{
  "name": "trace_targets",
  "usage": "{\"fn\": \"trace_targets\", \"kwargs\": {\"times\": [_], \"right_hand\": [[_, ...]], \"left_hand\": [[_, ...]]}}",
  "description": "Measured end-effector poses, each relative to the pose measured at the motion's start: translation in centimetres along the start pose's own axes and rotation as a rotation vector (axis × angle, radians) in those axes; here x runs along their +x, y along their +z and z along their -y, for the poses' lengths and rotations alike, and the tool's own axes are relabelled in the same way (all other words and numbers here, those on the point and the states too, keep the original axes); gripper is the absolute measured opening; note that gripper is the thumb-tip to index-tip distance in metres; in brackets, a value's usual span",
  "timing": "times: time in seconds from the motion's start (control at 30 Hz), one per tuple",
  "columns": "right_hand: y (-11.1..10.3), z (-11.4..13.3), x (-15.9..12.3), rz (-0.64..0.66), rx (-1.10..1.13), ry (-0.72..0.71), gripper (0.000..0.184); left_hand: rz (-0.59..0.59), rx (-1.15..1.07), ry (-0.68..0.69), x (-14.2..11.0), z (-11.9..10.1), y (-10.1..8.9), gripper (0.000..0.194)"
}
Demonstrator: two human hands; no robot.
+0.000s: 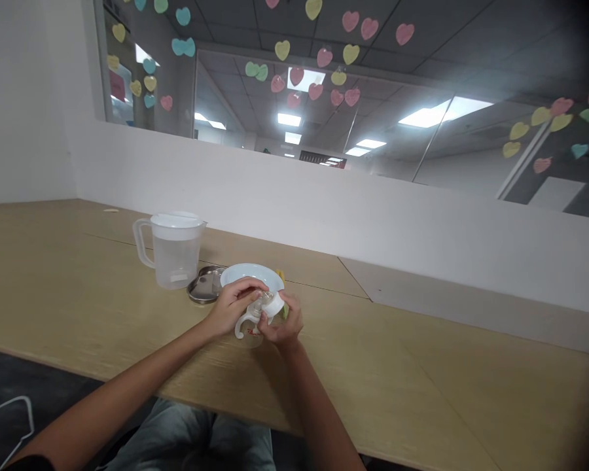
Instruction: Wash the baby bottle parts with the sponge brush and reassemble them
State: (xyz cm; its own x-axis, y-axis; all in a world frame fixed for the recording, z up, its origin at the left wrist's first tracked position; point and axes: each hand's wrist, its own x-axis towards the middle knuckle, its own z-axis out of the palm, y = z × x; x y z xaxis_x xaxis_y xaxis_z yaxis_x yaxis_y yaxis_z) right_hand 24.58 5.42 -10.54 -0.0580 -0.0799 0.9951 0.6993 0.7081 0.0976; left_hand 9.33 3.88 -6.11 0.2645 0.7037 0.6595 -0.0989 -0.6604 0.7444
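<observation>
Both hands meet over the wooden table point(397, 379), around a small clear baby bottle point(252, 330) with white handles. My left hand point(232, 307) curls over the bottle's teat and white screw ring point(273, 305) from the left, fingers pinched on it. My right hand point(285, 324) wraps the ring and bottle from the right. The bottle tilts slightly toward the left. Just behind the hands lies a pale blue plate point(252, 273).
A clear plastic jug point(173, 252) with a white lid stands to the left of the plate. A round metal lid point(203, 286) lies between them. Something yellow point(281, 275) peeks out behind the plate. A low white wall with a glass partition runs along the table's far side.
</observation>
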Motion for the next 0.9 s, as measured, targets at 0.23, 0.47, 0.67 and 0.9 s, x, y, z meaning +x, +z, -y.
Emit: {"fn": "trace_targets", "kwargs": {"times": [0.23,0.47,0.67,0.9], "right_hand": [[0.3,-0.2,-1.0,-0.059,0.263,0.36,0.036],[0.1,0.2,-1.0,0.111,0.252,0.179,0.049],[0.3,0.7,-0.7,0.241,0.187,0.019,0.045],[0.8,0.8,-1.5,0.259,0.152,0.194,0.038]], "left_hand": [[0.128,-0.17,-0.073,0.1,2.0,-1.5,0.053],[0.119,0.254,-0.029,-3.8,6.0,-1.0,0.072],[0.054,0.444,0.055,-4.7,7.6,-0.1,0.066],[0.091,0.398,0.022,-4.8,6.5,-0.2,0.065]]}}
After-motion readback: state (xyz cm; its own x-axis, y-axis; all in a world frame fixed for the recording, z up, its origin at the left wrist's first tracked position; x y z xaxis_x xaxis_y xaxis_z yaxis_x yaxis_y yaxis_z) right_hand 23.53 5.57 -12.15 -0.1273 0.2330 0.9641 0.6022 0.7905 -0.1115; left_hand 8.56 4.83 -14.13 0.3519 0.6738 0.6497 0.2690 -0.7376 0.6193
